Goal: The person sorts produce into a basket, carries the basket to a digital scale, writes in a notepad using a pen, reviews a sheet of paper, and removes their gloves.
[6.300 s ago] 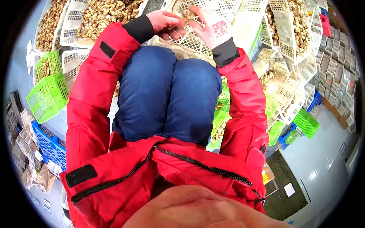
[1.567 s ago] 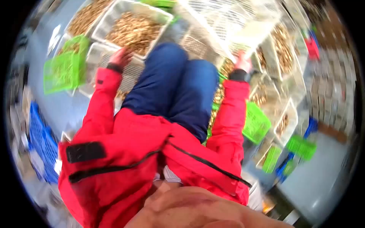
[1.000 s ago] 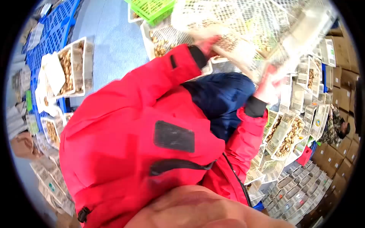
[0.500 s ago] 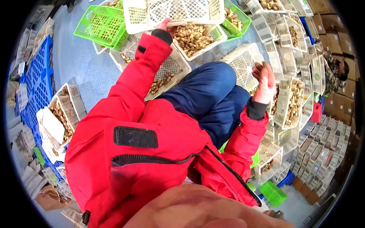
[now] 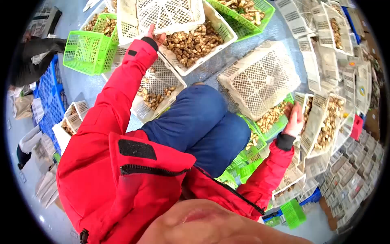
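Observation:
My left hand (image 5: 155, 36) is at the lower rim of a white basket (image 5: 160, 14), with its thumb and fingers on either side of that rim. This basket sits tilted over a white crate (image 5: 227, 34) of knobbly brown roots (image 5: 191, 44). Away to the right, my right hand (image 5: 294, 120) has its fingers apart and holds nothing. It is beside a green basket (image 5: 280, 127) of roots, close to a long white crate (image 5: 315, 126). An upside-down white basket (image 5: 262, 75) lies between my hands, beyond my knees.
Green baskets (image 5: 87, 53) stand at the upper left, near a blue pallet (image 5: 50, 95). A white crate (image 5: 140, 110) with some roots is beside my left knee. Stacked crates (image 5: 357, 175) line the right. Another person's dark-clothed legs (image 5: 38, 51) show at the far left.
My view has turned. The white basket at my left hand has shifted left relative to the root crate, uncovering more roots. My right hand has moved down beside the green basket.

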Demonstrator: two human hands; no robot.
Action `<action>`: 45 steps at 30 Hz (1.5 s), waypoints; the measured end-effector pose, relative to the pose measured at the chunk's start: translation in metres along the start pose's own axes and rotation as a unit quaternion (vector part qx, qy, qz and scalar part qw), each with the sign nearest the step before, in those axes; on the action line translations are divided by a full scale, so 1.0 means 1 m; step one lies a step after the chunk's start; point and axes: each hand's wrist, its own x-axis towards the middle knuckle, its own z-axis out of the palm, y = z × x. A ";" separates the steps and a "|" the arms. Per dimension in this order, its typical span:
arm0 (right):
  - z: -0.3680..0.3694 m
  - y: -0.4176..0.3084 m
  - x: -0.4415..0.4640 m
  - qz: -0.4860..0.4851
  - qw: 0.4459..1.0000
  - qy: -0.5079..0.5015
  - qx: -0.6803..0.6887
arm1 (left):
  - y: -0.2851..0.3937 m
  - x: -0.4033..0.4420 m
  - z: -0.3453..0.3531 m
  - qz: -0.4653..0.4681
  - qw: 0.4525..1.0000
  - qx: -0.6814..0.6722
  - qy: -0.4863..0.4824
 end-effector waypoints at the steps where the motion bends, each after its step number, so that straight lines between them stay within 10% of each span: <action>1: 0.017 -0.009 0.024 0.010 1.000 -0.019 0.022 | -0.003 -0.005 0.005 -0.013 0.999 -0.039 0.032; 7: 0.081 -0.063 0.090 0.066 0.981 -0.180 0.041 | -0.019 -0.100 0.041 -0.192 0.965 0.119 -0.134; 12: 0.125 -0.157 0.041 0.172 0.956 -0.235 0.037 | 0.013 -0.242 0.064 -0.231 0.951 0.203 -0.031; 16: 0.134 -0.227 -0.043 0.229 0.895 -0.362 0.124 | 0.059 -0.379 0.088 -0.178 0.946 0.269 -0.017; 17: 0.140 -0.259 -0.071 0.265 0.854 -0.402 0.195 | 0.051 -0.402 0.075 0.074 0.907 0.393 -0.134; 19: 0.155 -0.306 -0.115 0.357 0.696 -0.510 0.357 | 0.050 -0.450 0.082 0.194 0.881 0.367 -0.227; 21: 0.164 -0.388 -0.167 0.166 0.764 -0.582 0.225 | 0.082 -0.526 0.151 -0.076 0.975 0.076 -0.195; 24: 0.188 -0.434 -0.183 0.287 0.640 -0.649 0.294 | 0.134 -0.574 0.191 0.135 0.978 0.071 -0.144; 34: 0.227 -0.501 -0.264 0.290 0.500 -0.793 0.192 | 0.218 -0.693 0.167 0.119 0.988 -0.075 0.057; 43: 0.307 -0.543 -0.336 0.227 0.559 -0.795 0.067 | 0.279 -0.678 0.106 0.273 0.940 -0.155 0.131; 45: 0.338 -0.566 -0.362 0.046 0.571 -0.818 0.049 | 0.300 -0.655 0.076 0.376 0.910 -0.135 0.112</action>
